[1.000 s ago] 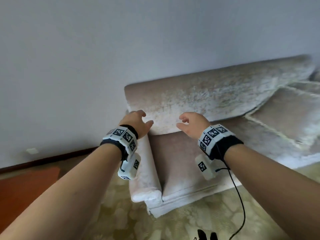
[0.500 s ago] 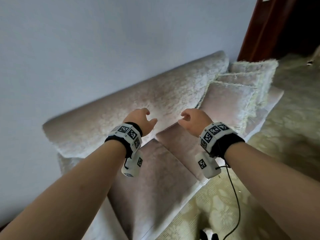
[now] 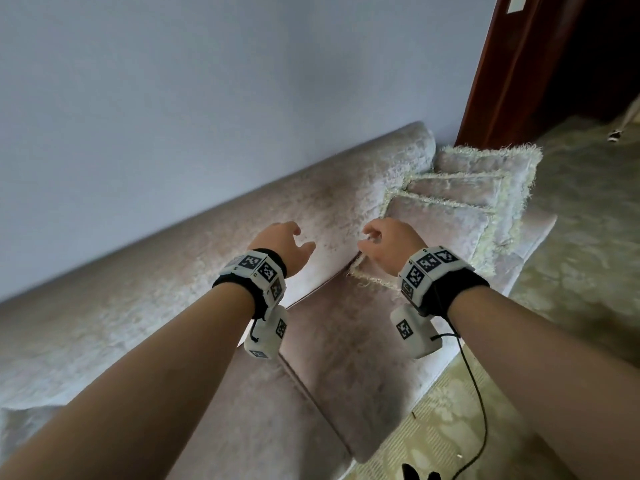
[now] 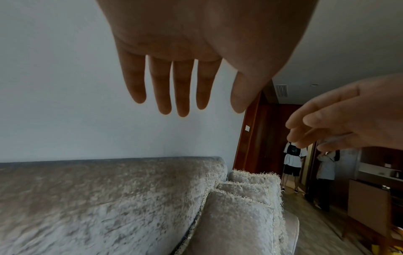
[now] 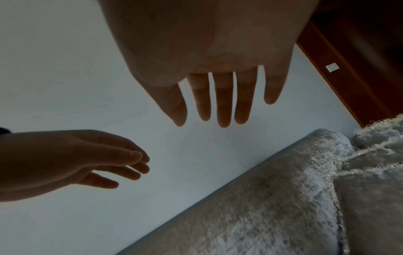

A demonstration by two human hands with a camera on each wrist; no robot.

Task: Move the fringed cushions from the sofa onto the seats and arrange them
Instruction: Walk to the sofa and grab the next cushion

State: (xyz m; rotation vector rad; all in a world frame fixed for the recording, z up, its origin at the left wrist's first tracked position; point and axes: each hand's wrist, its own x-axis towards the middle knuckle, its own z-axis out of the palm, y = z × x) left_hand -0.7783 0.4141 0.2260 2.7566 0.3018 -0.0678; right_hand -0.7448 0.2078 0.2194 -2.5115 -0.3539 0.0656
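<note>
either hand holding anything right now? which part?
Nothing held. The left hand and right hand hang open above the sofa, short of the fringed cushions.

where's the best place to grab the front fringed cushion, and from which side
Probably by its two side edges, one hand each, coming from in front. The front fringed cushion leans against two more cushions behind it, so its face and fringed edges are exposed. The right hand and left hand are both empty.

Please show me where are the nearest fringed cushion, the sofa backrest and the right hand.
nearest fringed cushion (image 3: 436, 233), head view, on the middle of its plush front face.
sofa backrest (image 3: 207, 258), head view, on its broad front surface.
right hand (image 3: 393, 242), head view, on the back of the hand.
</note>
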